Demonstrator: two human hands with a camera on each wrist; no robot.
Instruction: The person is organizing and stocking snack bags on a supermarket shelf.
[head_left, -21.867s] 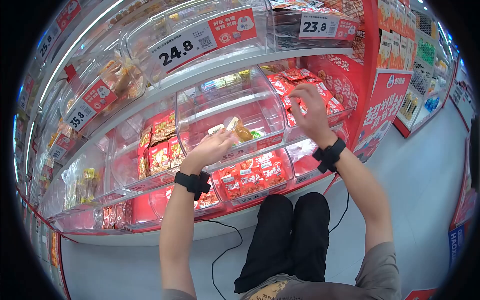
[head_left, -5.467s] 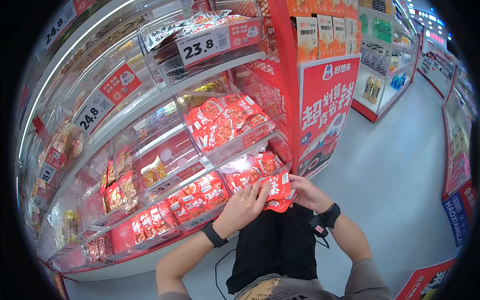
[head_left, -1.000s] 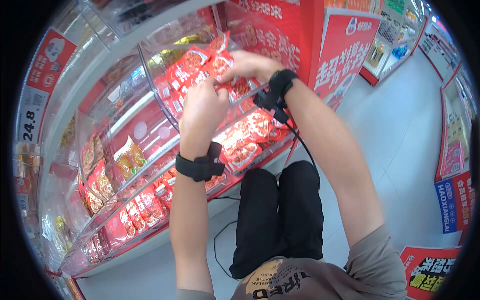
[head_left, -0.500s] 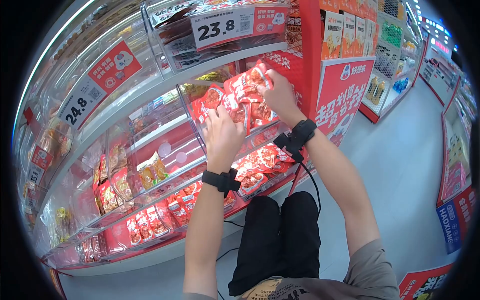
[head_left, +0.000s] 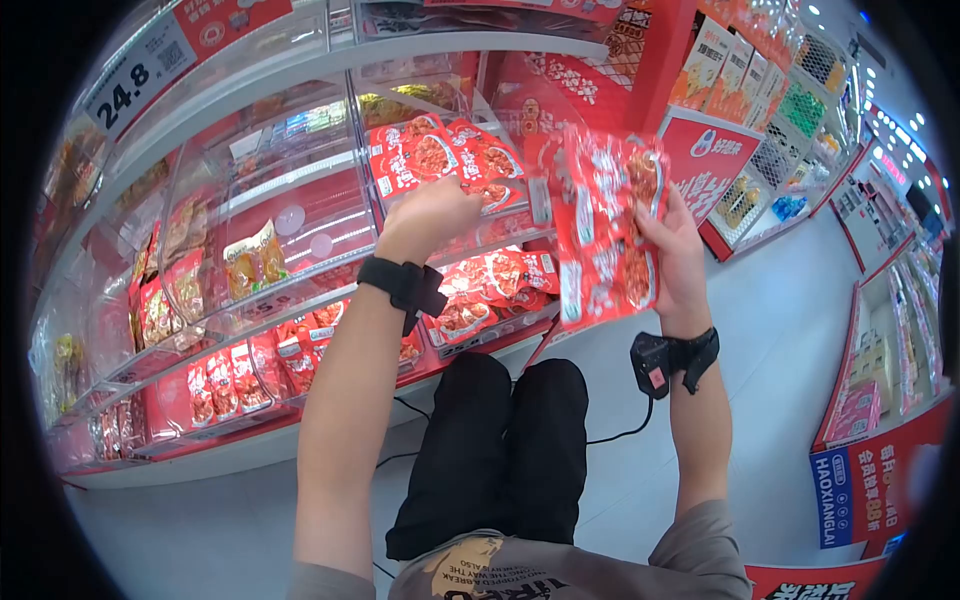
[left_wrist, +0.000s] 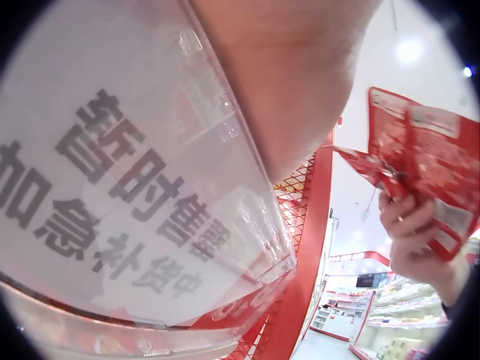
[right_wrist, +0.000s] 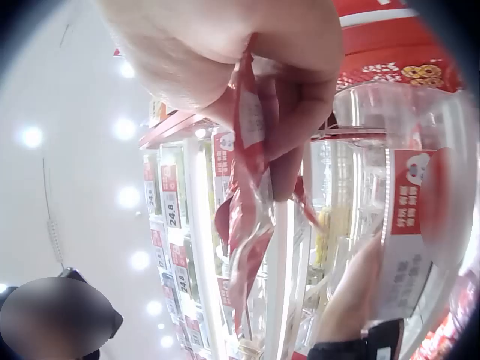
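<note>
My right hand (head_left: 678, 255) grips a few red snack packets (head_left: 605, 225), held up to the right of the shelf, thumb across their printed front. In the left wrist view, the fingers of that right hand (left_wrist: 411, 229) wrap the packets' (left_wrist: 442, 161) lower part. Seen edge-on in the right wrist view, the packets (right_wrist: 251, 202) hang from the pinching hand (right_wrist: 292, 82). My left hand (head_left: 430, 218) is inside the front of a clear bin (head_left: 510, 232), right at more red packets (head_left: 425, 155). Its fingertips are hidden, and I cannot tell whether they hold a packet.
A bin to the left holds a golden packet (head_left: 255, 262). Below are bins of red packets (head_left: 495, 285). A red post (head_left: 668, 60) and poster (head_left: 715, 150) stand at the shelf's right end. A printed card (left_wrist: 127, 187) fronts the bin beside my left wrist.
My right hand has lifted packets out of the bin and swung them right, clear of the shelf. My left hand stays at the bin. Some 5.5 seconds ago both hands held red packets above the lap.
</note>
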